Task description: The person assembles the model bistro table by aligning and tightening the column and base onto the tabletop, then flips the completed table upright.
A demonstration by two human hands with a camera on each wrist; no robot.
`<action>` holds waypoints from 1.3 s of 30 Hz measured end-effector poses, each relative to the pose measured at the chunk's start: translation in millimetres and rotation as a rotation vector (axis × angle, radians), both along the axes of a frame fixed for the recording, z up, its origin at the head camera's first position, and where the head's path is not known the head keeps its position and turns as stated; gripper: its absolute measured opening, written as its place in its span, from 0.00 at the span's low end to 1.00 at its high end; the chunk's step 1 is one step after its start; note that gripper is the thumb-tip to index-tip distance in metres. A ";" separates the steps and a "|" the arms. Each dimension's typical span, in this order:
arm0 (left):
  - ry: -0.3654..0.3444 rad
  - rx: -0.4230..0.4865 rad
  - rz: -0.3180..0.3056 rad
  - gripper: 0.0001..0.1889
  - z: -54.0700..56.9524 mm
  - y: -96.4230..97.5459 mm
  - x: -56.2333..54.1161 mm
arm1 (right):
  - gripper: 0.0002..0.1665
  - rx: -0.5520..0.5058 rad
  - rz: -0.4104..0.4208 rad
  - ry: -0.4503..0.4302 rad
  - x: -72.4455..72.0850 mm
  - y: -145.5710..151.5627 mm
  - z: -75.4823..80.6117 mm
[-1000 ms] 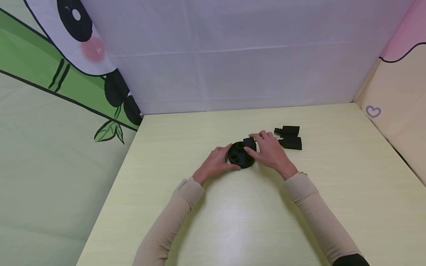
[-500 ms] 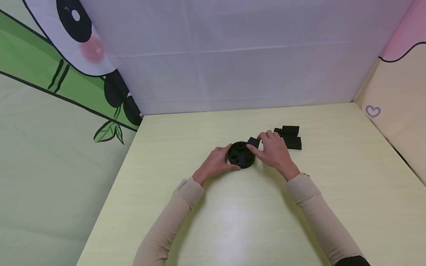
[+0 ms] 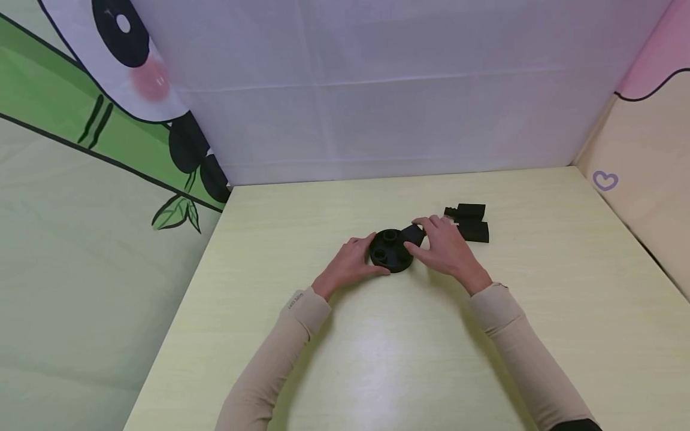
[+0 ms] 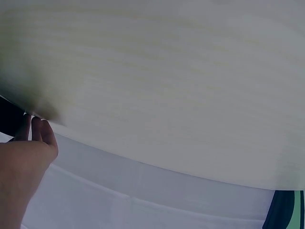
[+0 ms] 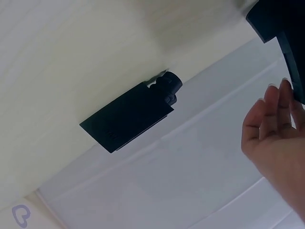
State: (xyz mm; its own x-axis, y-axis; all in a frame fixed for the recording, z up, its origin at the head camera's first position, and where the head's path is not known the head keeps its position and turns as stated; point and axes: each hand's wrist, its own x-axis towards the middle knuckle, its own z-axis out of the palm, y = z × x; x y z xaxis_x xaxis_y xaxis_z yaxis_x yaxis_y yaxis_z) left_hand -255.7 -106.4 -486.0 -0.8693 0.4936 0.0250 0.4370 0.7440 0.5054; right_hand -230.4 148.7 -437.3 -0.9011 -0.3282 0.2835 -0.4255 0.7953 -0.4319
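A black round base [image 3: 396,257] with raised ring-shaped sockets lies on the table. My left hand [image 3: 353,261] grips its left side, thumb at the near edge and fingers at the far left edge. A black block [image 3: 412,234] with flat faces is pinched between the thumb and fingers of my right hand [image 3: 446,250]. It stands over the right part of the base, tilted, and its lower end is hidden. The left wrist view catches my left hand [image 4: 35,148] against the dark base edge [image 4: 9,119]. My right hand [image 5: 274,124] shows at the right wrist view's edge.
Two more black blocks lie right of my right hand, a far one [image 3: 471,211] and a near one [image 3: 474,232]. One block [image 5: 128,117] in the right wrist view has a rounded knob at its end. A pale cloth wall [image 3: 377,131] rises behind the table.
My right hand has shifted slightly right with the block, which has turned and tilted, so more of the base's sockets show. My left hand and the base have stayed in place.
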 end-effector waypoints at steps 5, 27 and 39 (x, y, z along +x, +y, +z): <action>-0.002 0.001 -0.001 0.53 0.2 0.5 0.1 | 0.36 -0.017 -0.002 0.010 0.6 3.4 -1.3; 0.009 0.021 -0.019 0.49 1.8 0.6 0.9 | 0.30 -0.035 -0.020 0.101 6.5 5.7 -7.8; 0.002 -0.006 -0.010 0.52 1.1 -0.3 -0.1 | 0.29 -0.034 -0.031 0.158 9.2 5.1 -7.9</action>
